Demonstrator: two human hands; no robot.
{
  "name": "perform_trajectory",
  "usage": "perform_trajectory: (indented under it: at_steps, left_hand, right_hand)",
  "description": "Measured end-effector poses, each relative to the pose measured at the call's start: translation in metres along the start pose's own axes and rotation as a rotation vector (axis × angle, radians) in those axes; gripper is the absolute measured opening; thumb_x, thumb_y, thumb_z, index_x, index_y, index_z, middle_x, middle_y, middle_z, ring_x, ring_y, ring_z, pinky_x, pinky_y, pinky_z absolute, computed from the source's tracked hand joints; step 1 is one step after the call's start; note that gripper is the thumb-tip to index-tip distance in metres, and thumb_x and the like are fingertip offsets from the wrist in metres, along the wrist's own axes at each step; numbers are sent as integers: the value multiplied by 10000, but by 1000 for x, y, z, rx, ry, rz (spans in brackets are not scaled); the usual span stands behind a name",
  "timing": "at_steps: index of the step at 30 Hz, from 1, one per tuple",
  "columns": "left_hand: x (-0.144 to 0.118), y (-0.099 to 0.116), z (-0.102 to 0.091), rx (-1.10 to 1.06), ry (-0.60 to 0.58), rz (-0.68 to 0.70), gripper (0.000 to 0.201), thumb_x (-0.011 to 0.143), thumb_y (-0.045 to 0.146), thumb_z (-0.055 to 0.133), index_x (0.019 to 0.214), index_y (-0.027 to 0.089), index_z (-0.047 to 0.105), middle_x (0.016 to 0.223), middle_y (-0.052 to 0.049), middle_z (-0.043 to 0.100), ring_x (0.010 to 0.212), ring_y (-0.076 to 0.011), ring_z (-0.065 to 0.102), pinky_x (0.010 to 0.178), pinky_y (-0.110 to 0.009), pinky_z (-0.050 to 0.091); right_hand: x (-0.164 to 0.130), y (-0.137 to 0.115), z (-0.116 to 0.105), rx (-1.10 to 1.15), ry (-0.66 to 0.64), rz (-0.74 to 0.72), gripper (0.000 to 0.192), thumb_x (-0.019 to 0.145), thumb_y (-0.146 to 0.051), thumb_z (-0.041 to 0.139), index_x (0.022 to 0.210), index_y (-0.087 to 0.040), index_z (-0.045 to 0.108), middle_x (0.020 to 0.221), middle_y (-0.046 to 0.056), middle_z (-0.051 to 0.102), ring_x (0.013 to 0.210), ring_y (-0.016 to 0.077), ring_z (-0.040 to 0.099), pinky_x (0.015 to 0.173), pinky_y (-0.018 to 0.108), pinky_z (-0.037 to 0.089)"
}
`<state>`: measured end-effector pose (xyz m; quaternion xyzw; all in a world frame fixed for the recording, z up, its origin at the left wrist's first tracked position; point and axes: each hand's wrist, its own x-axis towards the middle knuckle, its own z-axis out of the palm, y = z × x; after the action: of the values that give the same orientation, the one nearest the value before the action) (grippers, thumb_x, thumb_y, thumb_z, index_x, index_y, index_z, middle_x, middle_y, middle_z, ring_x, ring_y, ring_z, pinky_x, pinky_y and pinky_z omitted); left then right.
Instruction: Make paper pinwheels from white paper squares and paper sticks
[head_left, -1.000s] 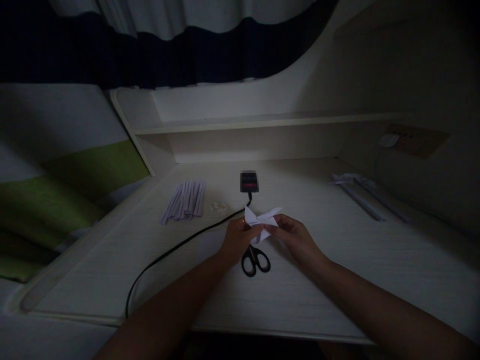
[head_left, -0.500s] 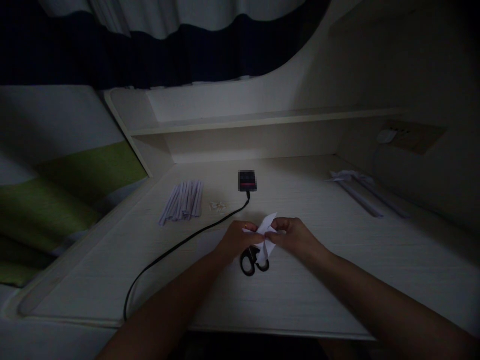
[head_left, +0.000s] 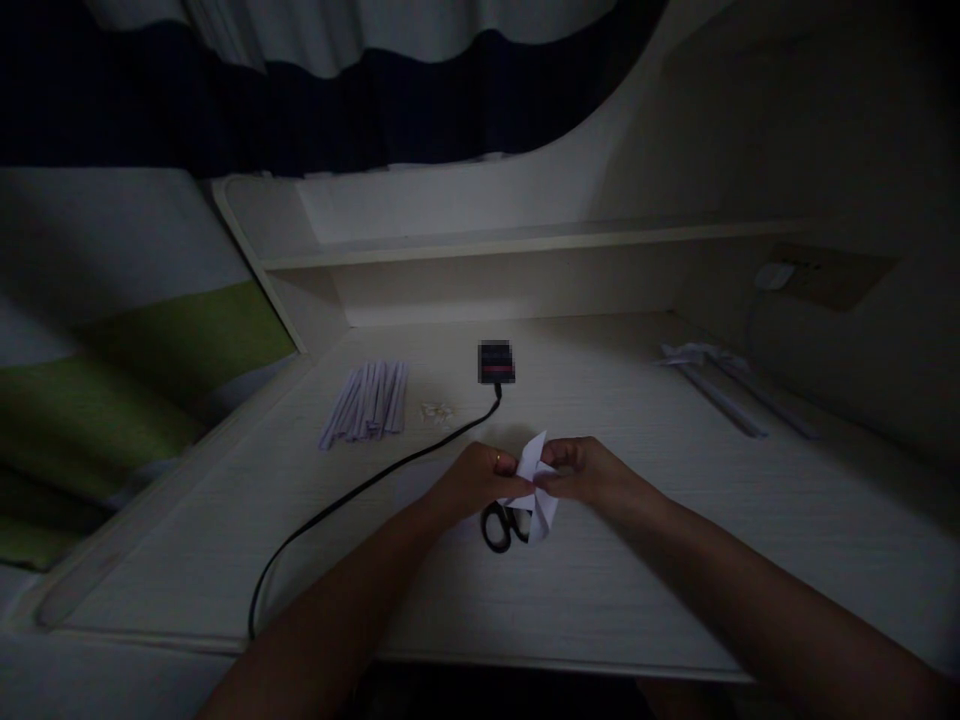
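Note:
A white paper pinwheel (head_left: 541,505) with pointed, folded blades is pinched between my two hands above the desk. My left hand (head_left: 480,478) is closed on its left side, the thumb near the centre; a ring shows on one finger. My right hand (head_left: 589,468) grips the opposite side with thumb and curled fingers, also close to the centre. Just beneath lies a pair of scissors (head_left: 496,527) with black handles, partly hidden by the paper and my left hand. A pale flat sheet (head_left: 416,484) lies beside my left wrist.
Several rolled paper sticks (head_left: 367,402) lie in a bundle at the left, near a scatter of small white pieces (head_left: 436,412). A dark, blurred device (head_left: 496,362) with a black cable (head_left: 382,468) sits mid-desk. Long paper sticks (head_left: 720,395) with crumpled-looking paper ends lie at the right.
The pinwheel has turned slightly in my fingers and its lower blade has shifted right, covering more of the right scissor handle. Both hands keep their grip.

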<state>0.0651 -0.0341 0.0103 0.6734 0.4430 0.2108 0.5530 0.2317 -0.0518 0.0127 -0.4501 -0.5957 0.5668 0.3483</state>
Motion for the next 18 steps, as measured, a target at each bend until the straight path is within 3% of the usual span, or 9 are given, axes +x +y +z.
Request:
perform_trajectory:
  at_steps: [7, 10, 13, 15, 18]
  left_hand:
    - [3, -4, -1, -80, 41, 34, 168, 549, 279, 622, 525, 121, 571, 465, 49, 463, 428, -58, 377, 444, -200, 248]
    - [5, -2, -6, -173, 132, 32, 147, 546, 263, 623, 579, 120, 607, 502, 25, 521, 455, -79, 433, 468, -210, 295]
    - [7, 0, -18, -292, 304, 38, 180, 537, 255, 627, 648, 113, 629, 565, -9, 579, 507, -115, 497, 510, -233, 351]
    - [9, -2, -29, -350, 451, 50, 210, 532, 275, 631, 665, 113, 625, 579, -18, 588, 513, -126, 511, 510, -241, 361]
    - [11, -7, -45, -393, 610, 117, 215, 537, 306, 626, 652, 125, 609, 573, -4, 577, 512, -117, 506, 508, -234, 357]
  right_hand:
    - [4, 4, 3, -49, 99, -168, 202, 557, -166, 618, 732, -175, 516, 639, -22, 556, 595, 109, 521, 579, 240, 405]
    - [6, 5, -1, -5, 231, -241, 199, 670, -294, 570, 823, -185, 505, 646, -16, 550, 606, 117, 522, 588, 250, 403]
    - [8, 9, -5, -76, 381, -305, 190, 774, -353, 441, 798, -180, 515, 679, 6, 563, 676, 133, 535, 674, 277, 402]
    - [9, 14, -4, -221, 341, -324, 186, 782, -337, 425, 754, -177, 516, 695, 17, 566, 682, 142, 536, 673, 284, 406]
    - [6, 19, 6, -538, 109, -440, 140, 761, -273, 461, 796, -167, 546, 802, 54, 568, 752, 160, 531, 695, 294, 413]
